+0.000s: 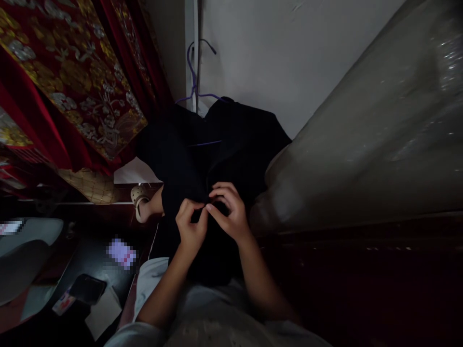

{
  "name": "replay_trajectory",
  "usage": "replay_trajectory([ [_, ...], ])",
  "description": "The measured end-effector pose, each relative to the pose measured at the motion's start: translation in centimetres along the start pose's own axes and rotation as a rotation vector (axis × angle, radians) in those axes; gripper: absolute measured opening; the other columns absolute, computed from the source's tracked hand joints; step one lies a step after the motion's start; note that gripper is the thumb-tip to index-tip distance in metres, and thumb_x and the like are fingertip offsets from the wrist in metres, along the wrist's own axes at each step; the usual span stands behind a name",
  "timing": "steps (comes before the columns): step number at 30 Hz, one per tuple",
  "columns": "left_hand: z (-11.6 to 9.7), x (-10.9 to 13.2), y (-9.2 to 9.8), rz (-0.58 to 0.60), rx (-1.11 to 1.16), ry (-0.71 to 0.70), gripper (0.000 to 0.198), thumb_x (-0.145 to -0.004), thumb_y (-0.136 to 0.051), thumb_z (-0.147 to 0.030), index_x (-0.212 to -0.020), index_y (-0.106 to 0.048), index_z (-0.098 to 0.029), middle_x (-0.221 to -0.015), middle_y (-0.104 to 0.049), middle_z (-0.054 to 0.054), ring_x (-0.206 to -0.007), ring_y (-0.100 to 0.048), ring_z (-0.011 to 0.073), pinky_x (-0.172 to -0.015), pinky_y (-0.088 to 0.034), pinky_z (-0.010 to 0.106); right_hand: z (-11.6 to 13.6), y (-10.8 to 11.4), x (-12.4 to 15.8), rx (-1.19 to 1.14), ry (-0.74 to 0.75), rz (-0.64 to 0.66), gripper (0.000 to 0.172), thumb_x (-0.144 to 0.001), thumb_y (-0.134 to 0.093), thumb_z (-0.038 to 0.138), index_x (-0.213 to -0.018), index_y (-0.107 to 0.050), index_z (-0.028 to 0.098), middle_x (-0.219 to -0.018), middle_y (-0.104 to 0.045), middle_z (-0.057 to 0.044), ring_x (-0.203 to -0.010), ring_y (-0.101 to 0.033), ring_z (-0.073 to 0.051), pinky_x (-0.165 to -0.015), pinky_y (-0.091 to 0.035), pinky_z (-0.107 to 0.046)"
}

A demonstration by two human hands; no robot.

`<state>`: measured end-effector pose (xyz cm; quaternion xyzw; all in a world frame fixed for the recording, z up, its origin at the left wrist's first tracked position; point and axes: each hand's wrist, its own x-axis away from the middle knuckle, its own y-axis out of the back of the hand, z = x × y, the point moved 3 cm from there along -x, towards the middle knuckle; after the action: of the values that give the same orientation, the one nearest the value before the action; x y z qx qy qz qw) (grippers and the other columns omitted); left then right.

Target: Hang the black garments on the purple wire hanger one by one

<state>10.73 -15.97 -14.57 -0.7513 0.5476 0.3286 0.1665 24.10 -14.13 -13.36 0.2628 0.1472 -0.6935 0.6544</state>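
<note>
A black garment (238,140) with an open neck and front hangs on a purple hanger (194,82), its lower part spread down over my lap. My left hand (191,221) pinches the front edge of the cloth between thumb and forefinger. Right beside it, my right hand (231,212) closes thumb and fingers on the same edge, the thumb tips almost meeting. What lies between the fingertips, such as a button, is too small and dark to make out. A purple bar shows inside the garment's opening.
Red embroidered cloth (72,82) hangs at the left. A large plastic-wrapped bulk (361,135) fills the right. At lower left a dark table (90,260) bears a phone (88,288) and a white box (103,313). A foot in a beige clog (139,202) stands behind.
</note>
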Motion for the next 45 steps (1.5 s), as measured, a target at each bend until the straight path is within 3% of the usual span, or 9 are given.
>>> replay_trajectory([
  [8,1.0,-0.1,-0.5,0.064,0.005,0.03,0.013,-0.093,-0.071,-0.02,-0.081,-0.066,-0.017,-0.076,-0.063,0.001,-0.073,-0.059,0.0149,-0.068,-0.047,0.026,-1.1,0.0,-0.1,0.032,-0.132,-0.034,0.023,-0.1,-0.059,0.038,-0.085,-0.065,0.021,-0.079,-0.065,-0.003,-0.074,-0.063,-0.017,-0.07,-0.052,-0.032],
  [13,0.7,0.0,-0.8,0.123,0.05,0.075,0.019,-0.095,-0.071,-0.022,-0.079,-0.062,-0.017,-0.074,-0.06,0.0,-0.071,-0.057,0.0141,-0.067,-0.044,0.025,-1.6,0.7,-1.9,0.156,0.109,-0.089,0.018,-0.1,-0.055,0.03,-0.086,-0.063,0.022,-0.084,-0.067,-0.005,-0.08,-0.063,-0.019,-0.073,-0.051,-0.034],
  [17,0.7,0.8,-1.3,0.182,0.071,0.123,0.022,-0.095,-0.07,-0.022,-0.077,-0.059,-0.017,-0.075,-0.058,0.0,-0.071,-0.056,0.0141,-0.066,-0.044,0.025,-2.5,1.6,-8.4,0.26,0.259,-0.194,0.024,-0.101,-0.053,0.035,-0.081,-0.06,0.023,-0.083,-0.065,-0.006,-0.081,-0.061,-0.021,-0.08,-0.052,-0.038],
  [21,1.4,2.1,-1.7,0.231,0.068,0.164,0.026,-0.097,-0.068,-0.025,-0.075,-0.056,-0.018,-0.072,-0.056,0.0,-0.068,-0.055,0.014,-0.064,-0.043,0.025,-2.7,2.0,-17.5,0.338,0.309,-0.159,0.028,-0.102,-0.057,0.044,-0.083,-0.057,0.024,-0.09,-0.062,-0.006,-0.093,-0.062,-0.022,-0.096,-0.053,-0.043],
  [24,2.1,1.8,-1.2,0.267,0.04,0.16,0.029,-0.099,-0.067,-0.029,-0.074,-0.056,-0.018,-0.071,-0.056,0.0,-0.067,-0.055,0.0142,-0.063,-0.043,0.026,-2.2,2.0,-21.6,0.374,0.37,-0.106,0.033,-0.104,-0.055,0.051,-0.087,-0.056,0.023,-0.096,-0.061,-0.006,-0.103,-0.062,-0.022,-0.103,-0.052,-0.044],
  [28,1.5,-2.5,-0.3,0.413,0.02,-0.02,0.015,-0.096,-0.073,-0.034,-0.095,-0.069,-0.02,-0.085,-0.066,0.004,-0.076,-0.061,0.0172,-0.071,-0.051,0.029,-1.0,2.2,-21.5,0.387,0.407,-0.095,0.041,-0.106,-0.046,0.059,-0.093,-0.057,0.022,-0.098,-0.063,-0.005,-0.104,-0.064,-0.021,-0.102,-0.053,-0.043],
  [32,-0.4,-10.7,0.2,0.372,0.084,-0.14,0.039,-0.095,-0.075,-0.039,-0.129,-0.067,-0.023,-0.105,-0.069,0.007,-0.09,-0.065,0.0203,-0.088,-0.054,0.035,0.5,2.6,-19.8,0.403,0.376,-0.106,0.041,-0.103,-0.053,0.06,-0.089,-0.058,0.022,-0.093,-0.066,-0.005,-0.097,-0.067,-0.02,-0.1,-0.055,-0.04],
  [38,0.0,-21.9,-1.8,0.291,0.408,0.112,0.005,-0.096,-0.069,-0.013,-0.1,-0.069,-0.016,-0.091,-0.062,0.005,-0.12,-0.063,0.0301,-0.109,-0.043,0.045,2.6,2.9,-19.1,0.313,0.308,-0.066,0.037,-0.099,-0.063,0.055,-0.088,-0.062,0.02,-0.086,-0.067,-0.002,-0.088,-0.069,-0.017,-0.089,-0.06,-0.034],
  [45,0.9,-23.9,-3.3,0.205,0.391,0.103,0.017,-0.101,-0.06,-0.009,-0.086,-0.059,-0.016,-0.083,-0.055,0.003,-0.116,-0.066,0.0298,-0.109,-0.042,0.045,0.0,2.0,-18.8,0.034,0.15,-0.154,0.035,-0.095,-0.068,0.053,-0.085,-0.063,0.019,-0.074,-0.062,0.0,-0.066,-0.064,-0.012,-0.057,-0.055,-0.023],
])
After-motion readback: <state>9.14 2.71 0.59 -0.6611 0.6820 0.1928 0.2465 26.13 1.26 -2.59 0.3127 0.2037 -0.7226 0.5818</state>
